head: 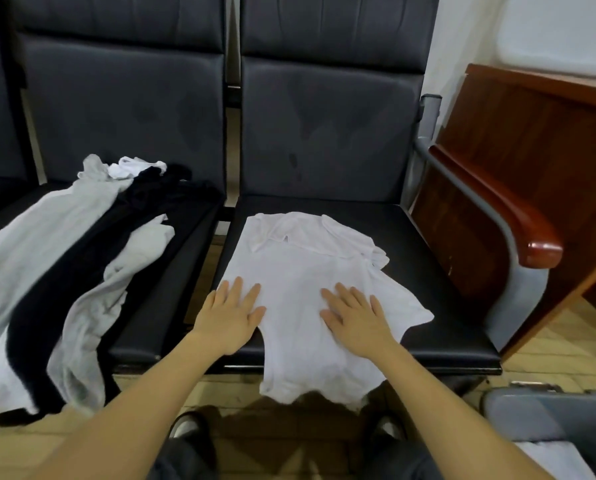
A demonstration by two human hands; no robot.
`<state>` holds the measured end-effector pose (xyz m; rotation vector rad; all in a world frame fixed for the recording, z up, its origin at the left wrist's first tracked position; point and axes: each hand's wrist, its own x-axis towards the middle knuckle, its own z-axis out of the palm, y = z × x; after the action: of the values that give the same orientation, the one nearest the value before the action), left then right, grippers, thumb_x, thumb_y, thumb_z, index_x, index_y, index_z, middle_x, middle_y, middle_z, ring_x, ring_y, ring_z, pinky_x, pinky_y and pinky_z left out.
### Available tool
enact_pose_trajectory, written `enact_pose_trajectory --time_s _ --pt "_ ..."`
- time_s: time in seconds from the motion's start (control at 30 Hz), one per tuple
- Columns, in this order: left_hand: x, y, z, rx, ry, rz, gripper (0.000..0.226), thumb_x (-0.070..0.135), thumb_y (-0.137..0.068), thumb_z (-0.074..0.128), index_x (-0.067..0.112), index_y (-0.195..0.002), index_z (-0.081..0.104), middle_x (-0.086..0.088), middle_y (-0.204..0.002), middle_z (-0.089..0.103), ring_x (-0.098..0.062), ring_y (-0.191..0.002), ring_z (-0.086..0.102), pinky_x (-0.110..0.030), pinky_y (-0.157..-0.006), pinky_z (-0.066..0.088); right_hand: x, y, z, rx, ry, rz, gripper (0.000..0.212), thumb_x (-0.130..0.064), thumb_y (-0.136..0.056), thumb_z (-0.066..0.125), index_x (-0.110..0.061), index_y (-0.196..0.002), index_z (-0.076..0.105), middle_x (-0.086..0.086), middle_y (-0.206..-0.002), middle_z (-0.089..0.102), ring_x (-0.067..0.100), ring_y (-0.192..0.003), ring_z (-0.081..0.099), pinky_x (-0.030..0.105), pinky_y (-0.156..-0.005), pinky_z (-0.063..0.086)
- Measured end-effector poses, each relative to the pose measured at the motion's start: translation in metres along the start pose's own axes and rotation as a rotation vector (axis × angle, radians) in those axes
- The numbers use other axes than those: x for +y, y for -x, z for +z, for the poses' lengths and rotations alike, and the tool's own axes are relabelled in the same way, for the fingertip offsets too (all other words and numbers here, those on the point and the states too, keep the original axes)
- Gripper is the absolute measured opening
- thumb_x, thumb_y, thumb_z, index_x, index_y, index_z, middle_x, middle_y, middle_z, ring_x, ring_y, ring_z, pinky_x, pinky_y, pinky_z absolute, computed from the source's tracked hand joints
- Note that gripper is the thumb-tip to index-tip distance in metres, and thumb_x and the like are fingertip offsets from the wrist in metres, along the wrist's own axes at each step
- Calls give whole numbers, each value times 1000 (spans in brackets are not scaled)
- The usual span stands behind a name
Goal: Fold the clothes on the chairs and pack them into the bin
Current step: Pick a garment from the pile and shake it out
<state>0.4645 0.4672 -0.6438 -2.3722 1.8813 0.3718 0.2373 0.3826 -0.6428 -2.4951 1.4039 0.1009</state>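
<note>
Pressing flat on a white T-shirt (310, 271), both hands are lying palm-down with fingers straight and spread — the left hand (229, 315) at the shirt's left edge, the right hand (357, 315) on its middle, neither gripping anything; the shirt is lying spread on the right-hand chair seat (445, 306), its hem hanging over the front edge; a heap of grey, black and white clothes (82, 271) is draping over the neighbouring seat; the grey bin (531, 414) is sitting on the floor at lower right — white cloth showing inside.
</note>
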Motion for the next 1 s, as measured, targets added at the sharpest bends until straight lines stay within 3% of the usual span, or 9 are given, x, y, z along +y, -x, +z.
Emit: enact_pose_trajectory --time_s 0.2,0.4,0.5,0.57,0.63,0.7,0.8,0.9,1.0 --pt "3 -15 5 67 66 -50 58 53 -98 9 34 -150 -6 -4 -159 -13 -31 -145 -10 -45 -118 2 7 -25 1 30 48 1 53 -57 -98 10 -46 -149 0 -13 -160 -8 12 -147 -8 43 -119 -7" --pt "2 -32 -3 195 60 -30 53 54 -98 18 35 -148 17 4 -157 14 -28 -138 17 -47 -109 20 15 -43 1 256 -47 -50 44 -48 -100 29 -40 -143 36 -14 -154 27 9 -141 20 32 -114 2" --pt "-9 -33 -7 365 135 27 43 43 -100 29 26 -138 41 6 -145 38 -24 -125 37 -35 -97 31 8 -47 3 421 -66 -105 44 -52 -96 31 -37 -131 53 -11 -137 46 13 -127 38 26 -103 9" --pt "-16 -30 -7 446 168 85 35 35 -100 37 21 -128 52 3 -134 47 -23 -116 43 -32 -90 31 -6 -47 3 463 -157 -165 56 -59 -87 25 -34 -123 61 -10 -121 52 13 -113 43 22 -94 11" --pt "-22 -28 -7 474 139 137 29 31 -99 42 19 -120 58 2 -123 53 -22 -109 47 -31 -86 31 -24 -47 2 452 -226 -242 58 -60 -84 27 -31 -115 65 -12 -108 49 9 -101 39 22 -88 13" --pt "-28 -24 -5 458 125 168 28 31 -99 43 20 -118 59 4 -119 54 -19 -106 49 -29 -87 33 -45 -45 1 410 -259 -319 44 -56 -87 39 -30 -106 68 -16 -99 48 7 -95 41 24 -85 16" --pt "-36 -21 -5 441 221 189 26 28 -97 47 17 -116 61 3 -118 57 -17 -105 53 -30 -87 43 -71 -42 8 330 -270 -339 25 -47 -90 56 -27 -95 69 -16 -90 53 6 -90 50 28 -92 23" --pt "-45 -18 -6 411 360 182 24 27 -95 54 17 -113 64 6 -116 60 -13 -105 55 -30 -88 47 -82 -41 16 324 -173 -319 34 -56 -85 57 -27 -100 67 -12 -97 56 7 -93 49 28 -92 25" --pt "-53 -16 -5 352 406 197 31 33 -92 58 21 -121 62 9 -127 58 -9 -116 52 -25 -96 43 -83 -41 18 337 -142 -309 29 -48 -89 57 -26 -105 64 -10 -104 56 11 -98 49 29 -91 24"
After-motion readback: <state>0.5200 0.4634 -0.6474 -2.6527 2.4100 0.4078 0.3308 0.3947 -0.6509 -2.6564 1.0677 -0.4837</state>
